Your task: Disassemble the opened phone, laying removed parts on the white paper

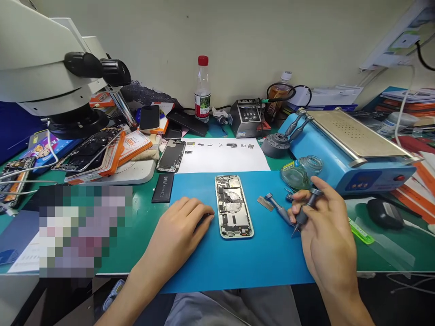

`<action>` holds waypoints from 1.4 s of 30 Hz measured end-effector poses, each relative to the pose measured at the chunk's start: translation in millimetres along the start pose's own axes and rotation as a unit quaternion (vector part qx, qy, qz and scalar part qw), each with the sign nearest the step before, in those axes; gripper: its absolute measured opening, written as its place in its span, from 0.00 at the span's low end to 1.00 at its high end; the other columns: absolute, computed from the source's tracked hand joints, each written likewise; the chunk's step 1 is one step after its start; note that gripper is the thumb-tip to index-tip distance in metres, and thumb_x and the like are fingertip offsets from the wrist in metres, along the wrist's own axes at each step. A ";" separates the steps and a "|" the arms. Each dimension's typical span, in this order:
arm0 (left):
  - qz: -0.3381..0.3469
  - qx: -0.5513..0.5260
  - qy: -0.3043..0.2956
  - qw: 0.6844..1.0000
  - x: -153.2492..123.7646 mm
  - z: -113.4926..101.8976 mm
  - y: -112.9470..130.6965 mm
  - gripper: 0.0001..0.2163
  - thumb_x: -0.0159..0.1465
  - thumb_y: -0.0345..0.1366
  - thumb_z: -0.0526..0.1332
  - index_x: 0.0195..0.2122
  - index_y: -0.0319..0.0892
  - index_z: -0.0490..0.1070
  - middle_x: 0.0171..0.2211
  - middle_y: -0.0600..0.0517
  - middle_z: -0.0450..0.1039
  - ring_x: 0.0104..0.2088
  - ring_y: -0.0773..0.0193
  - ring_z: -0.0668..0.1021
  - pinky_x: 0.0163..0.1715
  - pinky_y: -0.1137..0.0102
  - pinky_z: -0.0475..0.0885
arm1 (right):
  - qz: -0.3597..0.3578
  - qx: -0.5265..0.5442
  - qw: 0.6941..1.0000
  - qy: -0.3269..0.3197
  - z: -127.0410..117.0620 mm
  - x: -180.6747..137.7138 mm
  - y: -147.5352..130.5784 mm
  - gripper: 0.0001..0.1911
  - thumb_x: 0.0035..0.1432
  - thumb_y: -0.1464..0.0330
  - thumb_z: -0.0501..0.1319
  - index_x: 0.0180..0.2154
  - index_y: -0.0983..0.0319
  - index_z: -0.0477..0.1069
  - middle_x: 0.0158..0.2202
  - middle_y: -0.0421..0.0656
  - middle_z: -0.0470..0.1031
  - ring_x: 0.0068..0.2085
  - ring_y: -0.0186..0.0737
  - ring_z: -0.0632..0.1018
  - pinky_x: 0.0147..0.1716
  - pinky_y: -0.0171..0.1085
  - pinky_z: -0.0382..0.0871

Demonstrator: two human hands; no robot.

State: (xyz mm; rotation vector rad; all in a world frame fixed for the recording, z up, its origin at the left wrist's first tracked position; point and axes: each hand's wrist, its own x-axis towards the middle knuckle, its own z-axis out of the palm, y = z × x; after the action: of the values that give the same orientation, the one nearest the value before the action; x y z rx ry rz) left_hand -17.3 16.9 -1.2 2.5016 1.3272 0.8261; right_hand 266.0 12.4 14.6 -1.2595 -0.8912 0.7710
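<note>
An opened phone housing [234, 208], its inner parts bare, lies on the blue mat [204, 271]. Just left of it my left hand [185, 224] rests palm down, fingers loosely bent and apart from the thumb, holding nothing that I can see. My right hand [322, 222] grips a dark screwdriver [306, 213], its thin tip pointing down at the mat. Close by lie a second grey screwdriver [279, 209] and a small flat metal piece [265, 203]. A black phone battery [163, 188] sits at the mat's left edge, below a detached screen [171, 156].
Small parts [231, 145] line a white sheet [220, 158] behind the phone. A glass jar [297, 174] and a blue heating machine [353, 154] stand right. A microscope [50, 68] overhangs the left; a soldering station [246, 118] and bottle [203, 90] stand behind.
</note>
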 end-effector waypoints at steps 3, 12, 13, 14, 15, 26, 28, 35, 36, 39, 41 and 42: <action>0.001 0.005 -0.001 1.000 0.0 -0.1 0.2 0.06 0.82 0.36 0.57 0.49 0.46 0.74 0.44 0.51 0.81 0.42 0.56 0.79 0.44 0.59 0.72 | -0.085 -0.069 0.994 -0.009 -3.0 -10.9 -0.2 0.30 0.68 0.67 0.69 0.68 0.46 0.70 0.45 0.41 0.76 0.46 0.41 0.81 0.49 0.41 0.84; 0.006 0.002 0.001 1.000 -0.1 -2.4 2.2 0.05 0.81 0.33 0.59 0.49 0.43 0.74 0.44 0.51 0.80 0.42 0.56 0.78 0.44 0.60 0.70 | -0.252 -0.245 0.935 -0.047 -13.8 -25.3 9.0 0.28 0.70 0.68 0.71 0.67 0.53 0.69 0.52 0.44 0.84 0.55 0.47 0.87 0.60 0.48 0.83; 0.008 0.001 0.002 1.000 -0.2 -2.3 2.2 0.04 0.81 0.33 0.59 0.49 0.43 0.74 0.44 0.52 0.80 0.42 0.56 0.78 0.44 0.60 0.70 | -0.279 -0.282 0.917 -0.045 -15.8 -27.2 10.4 0.29 0.70 0.69 0.71 0.68 0.53 0.69 0.54 0.45 0.84 0.54 0.46 0.87 0.58 0.46 0.83; 0.010 0.001 0.002 1.000 -0.3 -2.3 2.2 0.04 0.81 0.32 0.59 0.49 0.43 0.74 0.44 0.52 0.80 0.42 0.56 0.78 0.44 0.60 0.70 | -0.303 -0.314 0.899 -0.043 -17.4 -29.0 11.3 0.30 0.70 0.70 0.71 0.69 0.52 0.68 0.56 0.45 0.83 0.53 0.45 0.87 0.56 0.45 0.83; 0.013 0.001 0.001 1.000 -0.5 -2.2 2.1 0.04 0.81 0.32 0.60 0.50 0.43 0.74 0.44 0.52 0.80 0.43 0.56 0.78 0.44 0.60 0.70 | -0.322 -0.337 0.884 -0.042 -18.8 -30.4 11.5 0.30 0.71 0.71 0.70 0.69 0.52 0.69 0.57 0.45 0.83 0.51 0.44 0.87 0.53 0.44 0.84; 0.041 0.007 -0.003 0.999 -0.9 -0.5 0.2 0.05 0.82 0.32 0.58 0.50 0.43 0.75 0.44 0.51 0.80 0.42 0.55 0.77 0.44 0.59 0.68 | -0.194 -0.522 0.829 -0.063 -60.8 21.9 -16.5 0.30 0.71 0.44 0.63 0.66 0.50 0.74 0.35 0.41 0.83 0.29 0.44 0.81 0.26 0.40 0.72; 0.040 0.010 -0.002 0.999 -1.2 -0.1 0.1 0.06 0.82 0.33 0.58 0.49 0.43 0.75 0.44 0.51 0.80 0.42 0.55 0.77 0.43 0.59 0.68 | -0.230 -0.595 0.760 -0.125 -65.8 26.6 -15.5 0.24 0.76 0.46 0.56 0.60 0.51 0.79 0.37 0.42 0.85 0.31 0.45 0.82 0.23 0.39 0.67; 0.041 0.009 -0.003 0.999 -1.5 -0.5 0.5 0.06 0.82 0.32 0.58 0.49 0.43 0.75 0.44 0.51 0.79 0.42 0.55 0.77 0.42 0.58 0.68 | -0.378 -0.648 0.649 -0.129 -40.7 24.2 -9.8 0.22 0.81 0.57 0.54 0.54 0.61 0.82 0.46 0.50 0.81 0.45 0.51 0.83 0.28 0.41 0.71; 0.040 0.007 -0.004 0.999 -1.4 -0.7 0.6 0.07 0.82 0.32 0.57 0.49 0.42 0.75 0.44 0.51 0.79 0.42 0.55 0.77 0.42 0.59 0.68 | -0.387 -0.648 0.643 -0.135 -35.3 25.3 -8.9 0.22 0.81 0.57 0.54 0.52 0.62 0.82 0.45 0.50 0.80 0.44 0.51 0.83 0.29 0.42 0.71; 0.036 0.003 -0.004 0.999 -1.1 -1.1 0.6 0.07 0.82 0.32 0.57 0.48 0.43 0.75 0.44 0.51 0.79 0.42 0.55 0.77 0.42 0.59 0.68 | -0.384 -0.640 0.648 -0.148 -21.4 28.5 -6.5 0.21 0.81 0.59 0.53 0.48 0.63 0.82 0.43 0.49 0.79 0.43 0.51 0.82 0.28 0.42 0.71; 0.033 0.001 -0.003 0.999 -0.8 -1.0 0.6 0.07 0.82 0.33 0.57 0.48 0.43 0.75 0.44 0.51 0.79 0.42 0.55 0.77 0.42 0.59 0.69 | -0.362 -0.605 0.693 -0.148 -15.2 27.3 -5.8 0.18 0.80 0.60 0.55 0.45 0.61 0.80 0.45 0.48 0.80 0.41 0.48 0.83 0.27 0.41 0.72; 0.033 0.001 -0.004 0.999 -0.6 -0.9 0.6 0.07 0.82 0.33 0.57 0.48 0.43 0.75 0.44 0.51 0.79 0.42 0.55 0.77 0.42 0.59 0.69 | -0.349 -0.581 0.721 -0.146 -13.3 25.1 -6.0 0.15 0.80 0.60 0.56 0.46 0.60 0.79 0.46 0.48 0.81 0.40 0.46 0.84 0.27 0.40 0.73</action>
State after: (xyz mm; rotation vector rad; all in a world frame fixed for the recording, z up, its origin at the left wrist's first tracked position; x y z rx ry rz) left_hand -17.7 16.0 -0.5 2.5591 1.2494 0.8290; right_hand 289.4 27.5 22.8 -1.6459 -2.1383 -0.3598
